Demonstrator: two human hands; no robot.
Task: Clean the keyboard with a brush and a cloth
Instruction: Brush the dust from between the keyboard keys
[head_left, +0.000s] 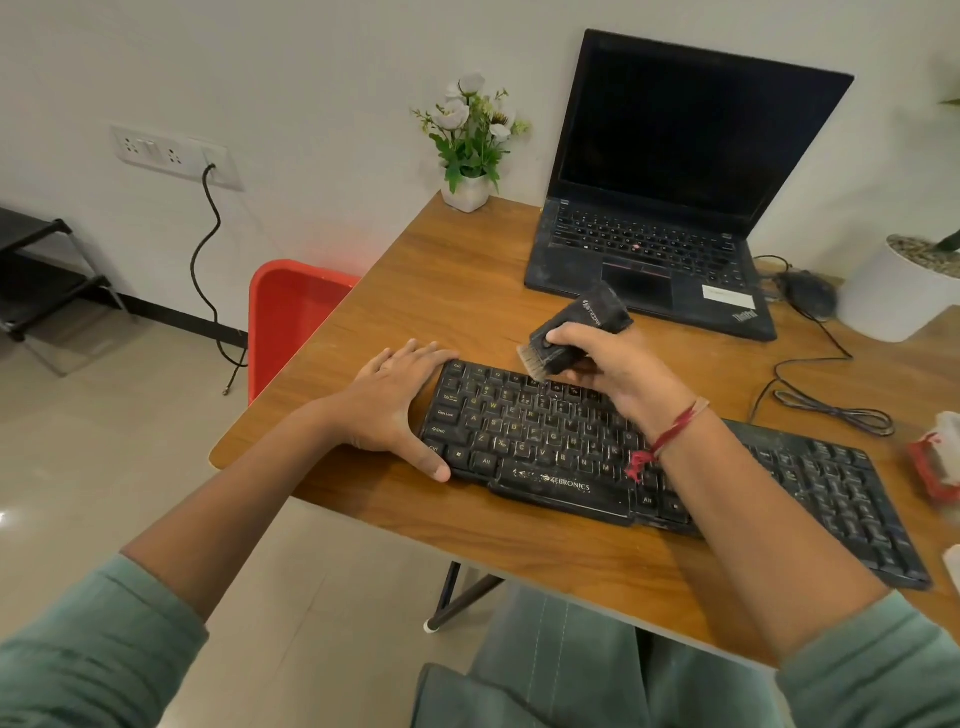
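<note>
A dusty black keyboard (545, 447) lies slanted across the wooden desk (415, 291). My left hand (395, 405) rests flat at the keyboard's left end, fingers straight along its far corner and thumb against its near edge. My right hand (608, 374) grips a black brush (576, 332) above the upper key rows, and its pale bristles point down and left, touching or just above the top row. A red thread is tied round my right wrist. No cloth can be made out for certain.
An open black laptop (660, 218) stands behind the keyboard. A small white flower pot (467, 192) sits at the desk's far corner. A mouse (808, 293) with its cable, a large white planter (898, 291) and a red-white packet (935, 457) are at the right. A red chair (291, 317) stands left of the desk.
</note>
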